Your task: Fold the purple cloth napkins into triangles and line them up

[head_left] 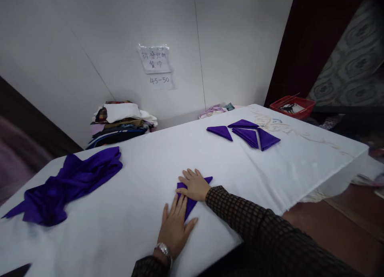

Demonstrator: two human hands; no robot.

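Head view: one camera, head-worn.
Looked forward and down over the white counter (135, 205) from its near side; left hand (174, 231) and right hand (194, 186) lay close, lower centre; pale wall (240, 41) stood beyond.

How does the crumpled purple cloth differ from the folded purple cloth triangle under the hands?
The crumpled purple cloth is loose and wrinkled; the folded purple cloth triangle is flat. The first spreads wide; the triangle is compact. The first lies untouched; the left hand and right hand rest on the triangle. Both are purple.
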